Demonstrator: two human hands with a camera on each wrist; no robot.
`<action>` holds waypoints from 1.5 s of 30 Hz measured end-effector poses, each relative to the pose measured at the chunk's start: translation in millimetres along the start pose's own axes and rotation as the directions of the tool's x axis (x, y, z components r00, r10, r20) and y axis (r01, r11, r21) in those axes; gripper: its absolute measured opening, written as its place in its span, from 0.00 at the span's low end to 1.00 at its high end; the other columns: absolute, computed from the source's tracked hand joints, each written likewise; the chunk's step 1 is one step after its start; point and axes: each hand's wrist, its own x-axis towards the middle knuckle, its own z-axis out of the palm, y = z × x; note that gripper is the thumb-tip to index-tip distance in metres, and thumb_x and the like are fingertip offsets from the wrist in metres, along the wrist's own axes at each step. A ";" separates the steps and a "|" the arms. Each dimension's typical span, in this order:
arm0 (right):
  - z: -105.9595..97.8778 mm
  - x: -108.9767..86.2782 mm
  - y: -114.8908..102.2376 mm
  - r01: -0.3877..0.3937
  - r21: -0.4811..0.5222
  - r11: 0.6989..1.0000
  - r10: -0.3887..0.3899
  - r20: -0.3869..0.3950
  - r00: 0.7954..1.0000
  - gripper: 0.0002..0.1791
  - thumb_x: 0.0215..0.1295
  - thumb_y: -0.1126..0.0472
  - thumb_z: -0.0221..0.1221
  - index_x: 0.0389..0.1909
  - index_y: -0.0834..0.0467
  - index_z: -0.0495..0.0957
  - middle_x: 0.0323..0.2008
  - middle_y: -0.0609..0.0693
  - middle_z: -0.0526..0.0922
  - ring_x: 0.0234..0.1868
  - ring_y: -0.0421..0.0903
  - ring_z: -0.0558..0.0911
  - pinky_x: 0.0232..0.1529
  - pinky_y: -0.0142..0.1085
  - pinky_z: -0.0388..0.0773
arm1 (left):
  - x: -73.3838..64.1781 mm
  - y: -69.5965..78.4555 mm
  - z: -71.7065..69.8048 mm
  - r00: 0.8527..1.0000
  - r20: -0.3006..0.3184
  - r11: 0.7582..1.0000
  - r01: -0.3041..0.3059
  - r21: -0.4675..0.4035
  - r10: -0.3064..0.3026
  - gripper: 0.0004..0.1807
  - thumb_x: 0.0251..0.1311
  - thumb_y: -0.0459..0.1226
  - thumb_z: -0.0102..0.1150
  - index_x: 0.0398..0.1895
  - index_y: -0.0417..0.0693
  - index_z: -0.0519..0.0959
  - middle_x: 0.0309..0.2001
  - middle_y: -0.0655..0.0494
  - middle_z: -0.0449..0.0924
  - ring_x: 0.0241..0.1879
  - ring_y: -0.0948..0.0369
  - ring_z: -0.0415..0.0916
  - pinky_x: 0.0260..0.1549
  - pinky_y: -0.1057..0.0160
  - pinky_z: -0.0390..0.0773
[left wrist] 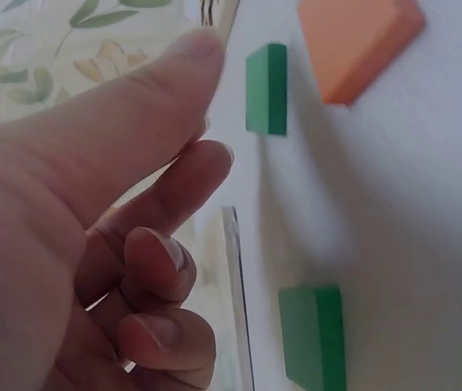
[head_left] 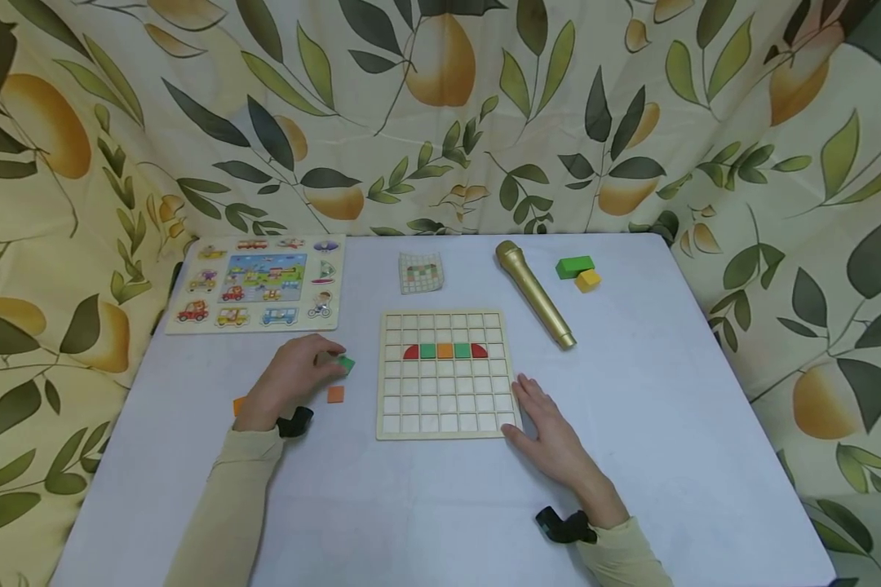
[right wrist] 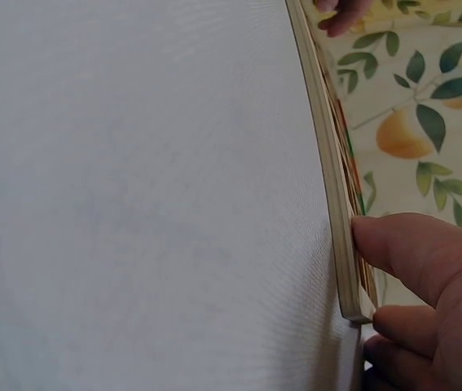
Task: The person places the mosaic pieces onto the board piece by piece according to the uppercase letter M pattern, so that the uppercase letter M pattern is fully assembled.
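My left hand [head_left: 297,375] hovers at the left, fingers partly curled, close to a green tile [head_left: 347,364]. The left wrist view has the thumb [left wrist: 133,122] and fingertips apart, with nothing between them; a green tile [left wrist: 265,90] and a second green tile [left wrist: 316,338] lie past them. An orange tile [head_left: 335,395] lies nearer me. My right hand [head_left: 554,440] rests with extended fingers against the right edge of a wooden grid board [head_left: 440,436], thumb at its near corner. One board row holds red, green, orange, green and red pieces.
Behind the board lies a small pattern card [head_left: 421,272]. A gold microphone-shaped stick [head_left: 536,295] is at right, beside a green block [head_left: 575,267] and a yellow block [head_left: 588,280]. A vehicle puzzle board [head_left: 257,322] lies back left; an orange piece [head_left: 238,405] peeks past the left wrist.
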 end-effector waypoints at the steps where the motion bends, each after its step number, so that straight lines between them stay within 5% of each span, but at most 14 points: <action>1: -0.1 0.0 0.0 -0.002 0.001 1.000 0.002 0.000 1.000 0.41 0.65 0.55 0.64 0.72 0.67 0.57 0.74 0.58 0.52 0.74 0.56 0.48 0.68 0.56 0.49 | -0.8 -1.3 -0.4 1.000 0.010 1.000 0.002 -0.002 -0.002 0.19 0.56 0.41 0.71 0.51 0.46 0.83 0.42 0.56 0.80 0.30 0.58 0.66 0.31 0.60 0.68; 12: -0.4 -1.0 0.2 -0.008 0.000 1.000 0.008 0.000 1.000 0.41 0.65 0.55 0.64 0.73 0.66 0.57 0.74 0.57 0.52 0.74 0.56 0.48 0.68 0.56 0.50 | 1.2 -7.0 3.3 0.994 0.067 0.992 -0.088 0.085 0.083 0.18 0.58 0.36 0.69 0.52 0.45 0.83 0.45 0.56 0.79 0.46 0.56 0.74 0.48 0.53 0.73; 21: 0.2 -0.1 -0.3 -0.005 -0.007 1.000 0.005 0.000 1.000 0.41 0.65 0.55 0.64 0.73 0.66 0.57 0.75 0.57 0.52 0.74 0.56 0.48 0.68 0.56 0.50 | 4.6 -3.2 3.2 0.997 0.036 0.993 -0.065 0.100 0.062 0.14 0.59 0.36 0.69 0.48 0.43 0.83 0.47 0.52 0.79 0.48 0.52 0.74 0.51 0.51 0.72; 30: 0.7 0.1 -0.1 -0.012 0.005 1.000 0.012 0.004 1.000 0.42 0.64 0.56 0.65 0.73 0.66 0.57 0.75 0.57 0.52 0.74 0.56 0.48 0.68 0.56 0.49 | 20.4 23.6 8.2 0.997 0.023 0.997 -0.069 0.018 0.069 0.15 0.63 0.40 0.65 0.51 0.47 0.82 0.38 0.58 0.80 0.31 0.59 0.71 0.33 0.60 0.73; 45: 1.6 -0.4 0.1 -0.010 0.006 1.000 0.010 -0.009 1.000 0.41 0.65 0.55 0.64 0.73 0.66 0.56 0.74 0.57 0.52 0.74 0.56 0.48 0.67 0.56 0.50 | 50.6 85.7 30.1 0.978 0.036 0.978 -0.206 -0.035 0.207 0.16 0.61 0.41 0.67 0.50 0.47 0.83 0.46 0.57 0.82 0.42 0.59 0.76 0.43 0.59 0.75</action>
